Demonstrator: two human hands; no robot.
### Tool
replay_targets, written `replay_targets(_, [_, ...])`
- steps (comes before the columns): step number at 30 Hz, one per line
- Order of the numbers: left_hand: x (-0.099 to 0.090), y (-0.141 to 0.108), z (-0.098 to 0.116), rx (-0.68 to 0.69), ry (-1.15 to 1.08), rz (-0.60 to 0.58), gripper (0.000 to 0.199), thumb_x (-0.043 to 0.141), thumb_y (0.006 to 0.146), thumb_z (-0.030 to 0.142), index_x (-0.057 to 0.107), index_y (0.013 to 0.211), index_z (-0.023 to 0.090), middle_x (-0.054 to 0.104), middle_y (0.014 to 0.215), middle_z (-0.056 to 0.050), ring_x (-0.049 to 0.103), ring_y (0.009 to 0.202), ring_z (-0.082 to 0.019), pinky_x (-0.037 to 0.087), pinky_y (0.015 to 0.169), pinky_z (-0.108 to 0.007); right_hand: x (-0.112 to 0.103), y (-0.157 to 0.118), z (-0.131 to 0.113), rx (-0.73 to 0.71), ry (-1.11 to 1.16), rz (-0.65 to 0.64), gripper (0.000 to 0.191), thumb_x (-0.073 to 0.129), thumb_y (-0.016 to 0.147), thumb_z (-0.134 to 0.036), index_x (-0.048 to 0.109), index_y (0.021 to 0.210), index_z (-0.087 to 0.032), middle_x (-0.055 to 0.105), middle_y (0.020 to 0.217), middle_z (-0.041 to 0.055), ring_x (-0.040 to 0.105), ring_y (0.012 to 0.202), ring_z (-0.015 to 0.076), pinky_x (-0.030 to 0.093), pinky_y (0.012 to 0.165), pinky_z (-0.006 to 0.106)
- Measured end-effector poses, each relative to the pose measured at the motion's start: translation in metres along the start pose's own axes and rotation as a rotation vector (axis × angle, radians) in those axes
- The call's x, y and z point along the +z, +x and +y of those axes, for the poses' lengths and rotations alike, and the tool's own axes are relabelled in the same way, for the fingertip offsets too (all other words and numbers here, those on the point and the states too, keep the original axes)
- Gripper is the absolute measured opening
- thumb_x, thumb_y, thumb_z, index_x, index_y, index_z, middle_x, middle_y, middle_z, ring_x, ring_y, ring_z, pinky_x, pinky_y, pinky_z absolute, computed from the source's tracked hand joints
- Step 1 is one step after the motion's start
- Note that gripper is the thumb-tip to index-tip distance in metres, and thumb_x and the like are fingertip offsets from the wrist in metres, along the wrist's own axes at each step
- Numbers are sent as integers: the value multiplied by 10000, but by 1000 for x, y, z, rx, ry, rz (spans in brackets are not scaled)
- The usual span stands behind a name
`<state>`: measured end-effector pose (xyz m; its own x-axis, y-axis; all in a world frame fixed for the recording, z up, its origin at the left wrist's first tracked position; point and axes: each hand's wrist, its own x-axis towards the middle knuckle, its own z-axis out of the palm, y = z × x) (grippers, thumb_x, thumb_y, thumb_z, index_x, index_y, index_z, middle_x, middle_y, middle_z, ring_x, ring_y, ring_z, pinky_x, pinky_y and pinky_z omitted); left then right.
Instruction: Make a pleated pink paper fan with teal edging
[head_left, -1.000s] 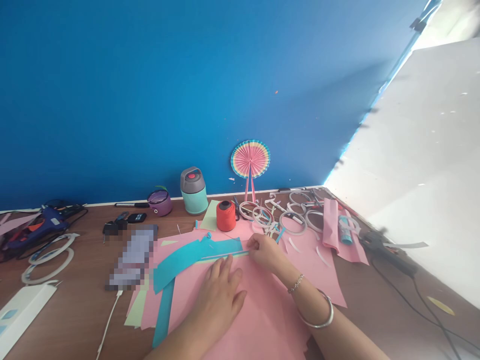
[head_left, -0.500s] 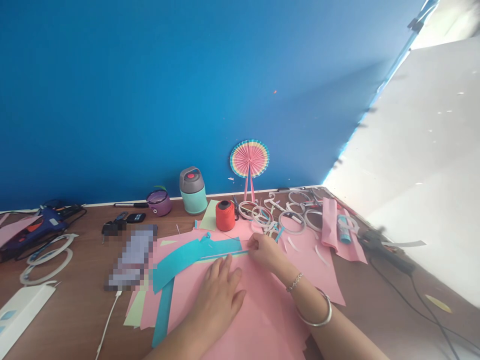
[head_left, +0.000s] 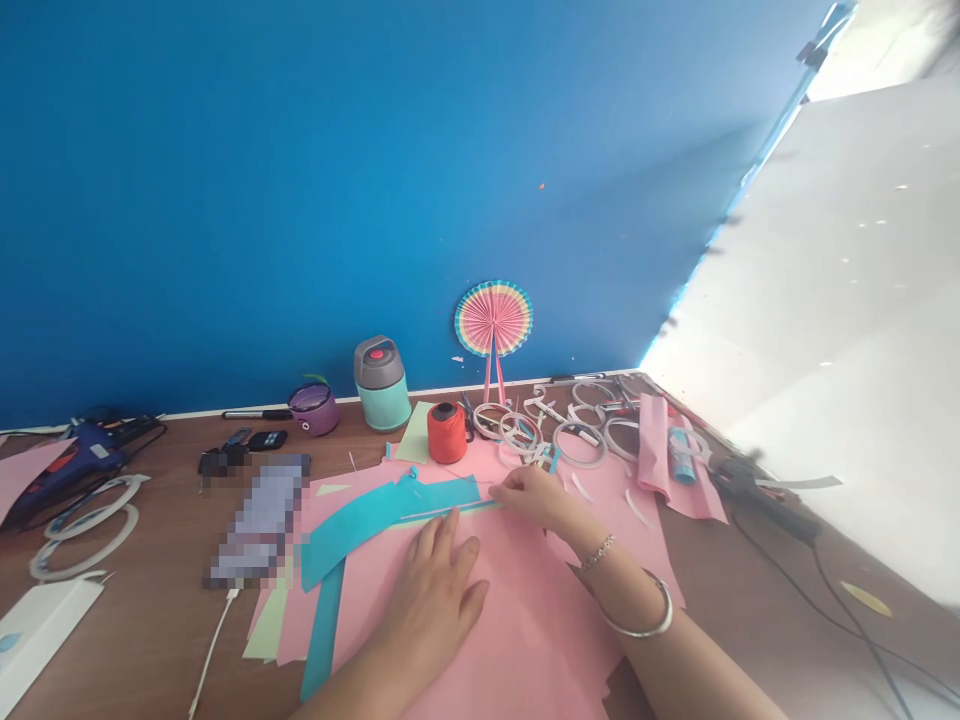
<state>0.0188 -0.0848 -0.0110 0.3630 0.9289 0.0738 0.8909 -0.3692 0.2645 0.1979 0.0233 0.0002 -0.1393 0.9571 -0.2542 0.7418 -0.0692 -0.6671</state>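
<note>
My left hand (head_left: pixel 436 590) lies flat with spread fingers on a large pink sheet (head_left: pixel 517 620). At the sheet's far edge, where thin blue and pale strips (head_left: pixel 442 512) run along it, my right hand (head_left: pixel 531 497) has its fingers pinched together. Whatever sits between those fingertips is too small to make out. Blue paper pieces (head_left: pixel 352 530) lie beyond and to the left of my left hand. A red thread spool (head_left: pixel 447 434) stands behind the sheet, just past the blue paper.
Tape rings (head_left: pixel 580 444) and scraps lie at the back right, near a folded pink paper (head_left: pixel 654 445) and a glue gun (head_left: pixel 772 500). A pleated fan (head_left: pixel 494 318) leans on the wall. Left are a teal flask (head_left: pixel 382 385), purple cup (head_left: pixel 314 408) and phone (head_left: pixel 262 520).
My right hand has shifted very slightly along the sheet's far edge, and its wrist lies a little farther right. The whole view has moved a little. My left hand stays flat on the paper.
</note>
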Motion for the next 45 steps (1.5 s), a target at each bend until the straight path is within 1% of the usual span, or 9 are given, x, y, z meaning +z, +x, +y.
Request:
replay_targets(4, [2, -2, -1, -18, -59, 22, 299, 478, 873, 277, 576, 1149, 222, 282, 1483, -121, 345, 1290, -368, 389, 984, -554, 5, 1, -2, -6, 2, -13, 25, 600, 617, -175, 608, 595, -165, 618, 635, 13, 547, 619, 139, 337, 496, 210])
replay_targets(9, [8, -2, -5, -7, -152, 112, 247, 514, 843, 244, 596, 1076, 238, 259, 1489, -97, 305, 1310, -372, 388, 980, -569, 5, 1, -2, -67, 65, -31, 53, 561, 620, -132, 600, 611, -167, 620, 634, -2, 540, 621, 122, 353, 509, 196])
replay_targets(14, [9, 6, -14, -35, -298, 269, 176, 479, 856, 199, 634, 933, 232, 332, 1449, -76, 326, 1301, -318, 380, 1002, -543, -2, 1, -4, -166, 252, -56, 42, 553, 629, -140, 553, 597, -167, 562, 589, -20, 489, 564, 103, 353, 512, 208])
replay_targets(21, [4, 15, -36, -185, -448, 459, 285, 435, 856, 185, 596, 1083, 242, 462, 1368, -78, 395, 1287, -254, 381, 1032, -467, -6, 6, 0, -346, 365, 41, 114, 560, 633, -146, 515, 730, -186, 562, 653, -34, 492, 597, 109, 349, 564, 233])
replay_targets(26, [3, 23, -64, -317, -539, 427, 391, 464, 820, 213, 524, 1207, 221, 569, 1260, -86, 488, 1203, -254, 404, 1003, -475, -8, 11, 13, -431, 305, -39, 251, 533, 682, -132, 567, 924, -192, 576, 721, -23, 530, 687, 131, 368, 619, 252])
replay_targets(31, [-8, 28, -78, -357, -433, 611, 340, 452, 842, 249, 546, 1167, 211, 572, 1239, -94, 475, 1204, -269, 391, 1002, -485, -24, 4, 13, -427, 351, -233, 308, 553, 674, -105, 595, 960, -209, 557, 777, -19, 499, 701, 121, 369, 631, 248])
replay_targets(36, [-12, 23, -64, -119, -380, 407, 355, 457, 883, 334, 539, 1217, 245, 580, 1239, -71, 485, 1197, -245, 384, 1014, -447, -34, -4, 7, -418, 546, -463, 314, 608, 689, -157, 592, 996, -221, 531, 789, -25, 483, 685, 104, 359, 591, 224])
replay_targets(40, [-8, 21, -60, -109, -352, 232, 266, 519, 833, 285, 621, 1078, 254, 667, 1014, -45, 574, 1038, -242, 378, 996, -468, -28, -1, 6, -400, 472, -303, 269, 626, 674, -168, 622, 940, -200, 556, 752, -20, 503, 683, 114, 389, 627, 244])
replay_targets(45, [-12, 25, -62, -154, -353, 271, 181, 465, 841, 233, 611, 734, 232, 664, 808, -14, 586, 852, -211, 359, 978, -471, -21, 4, 9, -307, 274, -110, 243, 600, 698, -211, 675, 927, -178, 628, 765, 14, 555, 706, 146, 419, 656, 273])
